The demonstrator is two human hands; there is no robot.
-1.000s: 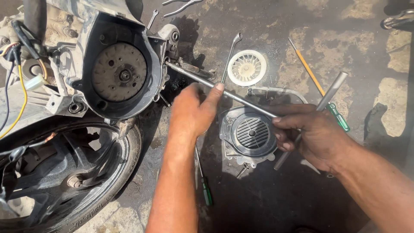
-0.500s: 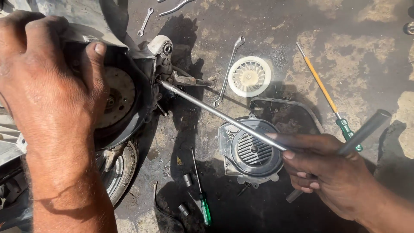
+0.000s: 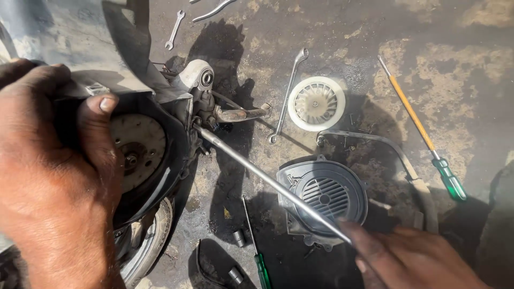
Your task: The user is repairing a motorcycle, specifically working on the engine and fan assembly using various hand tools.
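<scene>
Your left hand [image 3: 51, 176] fills the left side, its fingers [image 3: 101, 139] curled over the dark round housing [image 3: 166, 160] of a scooter engine, gripping its rim. Inside the housing sits a pale metal disc [image 3: 140, 150] with small holes. Below it, part of a tyre [image 3: 150, 241] shows against the stained concrete floor [image 3: 332, 32].

A long silver rod tool [image 3: 267, 182] runs diagonally from the right edge of the housing, where its tip meets the engine just under a grey mount [image 3: 198, 77], down to the lower right. It passes over a dark grey vented fan cover [image 3: 326, 195] lying on the floor.

Near the bottom centre lie a small green-handled screwdriver [image 3: 257, 251] and two little sockets [image 3: 238, 238]. Higher up, a slim spanner [image 3: 286, 96] rests just beside a white plastic fan wheel [image 3: 316, 103]. A smaller spanner [image 3: 174, 29] lies near the top edge.

Your right hand [image 3: 412, 259] is at the bottom right, its fingers [image 3: 358, 235] closed around the lower end of the rod tool. Beside it a curved metal bracket [image 3: 385, 150] lies on the floor, and further right a long screwdriver [image 3: 420, 128] with an orange shaft and green handle
</scene>
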